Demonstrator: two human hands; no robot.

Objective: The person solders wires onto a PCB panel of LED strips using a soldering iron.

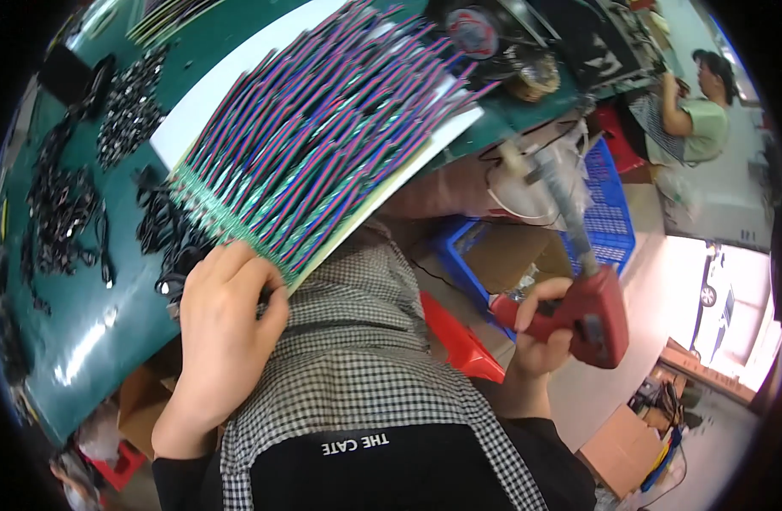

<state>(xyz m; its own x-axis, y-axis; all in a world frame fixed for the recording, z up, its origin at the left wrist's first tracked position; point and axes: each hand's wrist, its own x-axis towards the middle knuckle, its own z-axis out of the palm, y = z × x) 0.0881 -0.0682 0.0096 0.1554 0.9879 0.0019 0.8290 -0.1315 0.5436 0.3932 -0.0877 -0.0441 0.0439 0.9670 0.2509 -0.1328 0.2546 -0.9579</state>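
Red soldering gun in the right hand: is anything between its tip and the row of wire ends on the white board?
Nothing visible blocks it. The red soldering gun in the right hand hangs off the table edge, only open air between it and the white board of coloured wires, steadied by the left hand.

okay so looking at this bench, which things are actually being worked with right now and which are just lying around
In hand:
left hand on the white board near its row of striped wires
right hand gripping the red soldering gun

Lying about:
black cable bundles on the green bench
blue crate
cardboard box
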